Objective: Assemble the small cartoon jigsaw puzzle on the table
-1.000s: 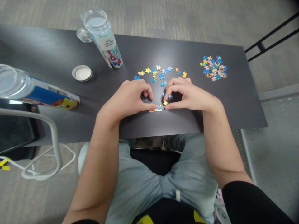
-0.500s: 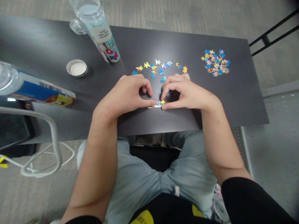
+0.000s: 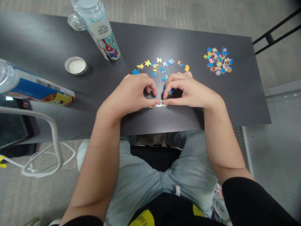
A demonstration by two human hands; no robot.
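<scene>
A short strip of joined jigsaw puzzle pieces lies flat near the table's front edge. My left hand rests its thumb tip on the strip; its other fingers are curled and stand apart from the thumb. From the other side, my right hand pinches a small yellow puzzle piece between thumb and index finger at the strip's right end. The fingertips partly cover this piece. Beyond the hands, loose puzzle pieces are spread in an arc, and a blue piece shows partly behind the right fingers.
At the right lies a pile of puzzle pieces. On the left stand a clear tube with a printed label and a blue-labelled tube. Two round metal lids lie near them. A white curved bar juts in at lower left.
The right thumb and index finger have drawn closer together at the strip's right end, and the yellow piece sits against it. My left hand has shifted slightly right.
</scene>
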